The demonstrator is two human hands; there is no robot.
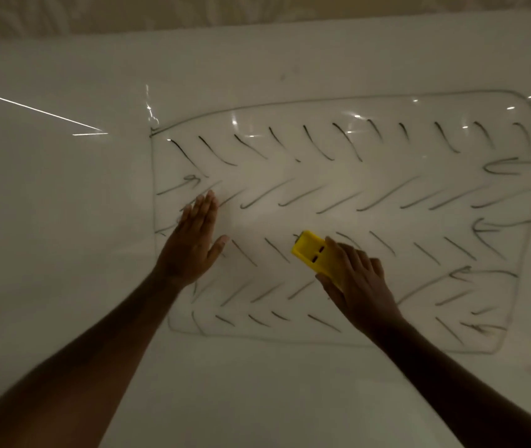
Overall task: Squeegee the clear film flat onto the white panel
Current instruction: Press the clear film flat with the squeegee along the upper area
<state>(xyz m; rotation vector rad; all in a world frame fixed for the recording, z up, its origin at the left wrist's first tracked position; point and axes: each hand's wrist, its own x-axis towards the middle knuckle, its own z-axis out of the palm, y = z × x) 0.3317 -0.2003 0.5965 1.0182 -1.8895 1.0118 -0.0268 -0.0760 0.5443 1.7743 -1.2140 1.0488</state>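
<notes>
Left hand (189,244): flat, fingers extended together, palm down. Right hand (359,282): fingers curled in a grip, both forearms outstretched.

The left hand (193,240) lies flat beside the squeegee (314,252); film (387,176) rightward is unobstructed.
</notes>
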